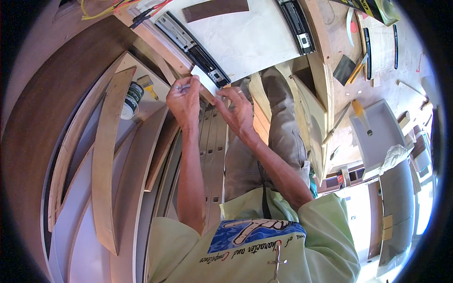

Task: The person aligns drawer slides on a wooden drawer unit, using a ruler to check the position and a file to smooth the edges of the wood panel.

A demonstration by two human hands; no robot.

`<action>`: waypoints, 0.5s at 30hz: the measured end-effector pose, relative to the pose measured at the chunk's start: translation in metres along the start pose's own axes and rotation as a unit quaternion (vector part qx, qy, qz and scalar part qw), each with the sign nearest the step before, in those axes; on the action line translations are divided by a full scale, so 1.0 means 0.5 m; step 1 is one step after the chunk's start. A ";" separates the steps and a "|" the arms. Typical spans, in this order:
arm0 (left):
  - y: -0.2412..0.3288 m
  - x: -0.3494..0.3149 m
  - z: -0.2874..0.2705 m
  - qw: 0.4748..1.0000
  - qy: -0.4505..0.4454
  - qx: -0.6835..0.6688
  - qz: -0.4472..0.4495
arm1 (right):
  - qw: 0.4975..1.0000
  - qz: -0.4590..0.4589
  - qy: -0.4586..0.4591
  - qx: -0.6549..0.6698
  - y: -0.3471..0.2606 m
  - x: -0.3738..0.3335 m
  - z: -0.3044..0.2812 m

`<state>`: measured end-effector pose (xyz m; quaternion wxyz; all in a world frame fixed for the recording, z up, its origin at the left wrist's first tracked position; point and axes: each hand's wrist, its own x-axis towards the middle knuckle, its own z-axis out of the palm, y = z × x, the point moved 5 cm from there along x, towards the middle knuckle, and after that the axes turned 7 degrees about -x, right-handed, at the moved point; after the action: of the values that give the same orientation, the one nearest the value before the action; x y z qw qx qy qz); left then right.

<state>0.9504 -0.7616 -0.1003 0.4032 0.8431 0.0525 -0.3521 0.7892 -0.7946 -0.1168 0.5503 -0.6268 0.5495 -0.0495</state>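
Note:
My left hand (185, 103) pinches one side of a small white strip (204, 79) at the near edge of a wooden frame. My right hand (237, 112) has its thumb and fingertips at the strip's other end, closed on it. The strip lies right beside the near end of a black metal drawer slide (193, 49), which is fixed along the left of a white panel (255, 37). A second drawer slide (297, 28) runs along the panel's right side. My fingers hide part of the strip.
Curved wooden boards (109, 160) lean at the left, with a paint can (133, 99) and a paintbrush (148, 87) behind them. A brown strip (216, 9) rests on the panel. To the right are a yellow-handled screwdriver (359, 111), a hammer (336, 123) and a grey drawer (377, 134).

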 end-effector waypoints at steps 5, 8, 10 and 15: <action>-0.004 0.009 -0.003 0.999 -0.002 0.029 -0.019 | 1.000 -0.004 -0.010 -0.001 0.003 0.005 -0.001; -0.009 0.014 -0.007 0.999 -0.005 0.037 -0.024 | 1.000 0.009 -0.018 -0.002 -0.004 0.008 -0.003; -0.010 0.017 -0.007 0.999 -0.007 0.039 -0.019 | 1.000 0.014 -0.016 0.007 -0.002 0.008 0.000; -0.017 0.021 -0.010 0.999 -0.007 0.029 -0.028 | 0.999 0.038 -0.010 0.033 -0.004 0.003 0.003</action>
<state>0.9576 -0.7544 -0.1102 0.3685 0.8501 0.0633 -0.3708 0.7922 -0.7952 -0.1169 0.5773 -0.5875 0.5656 -0.0403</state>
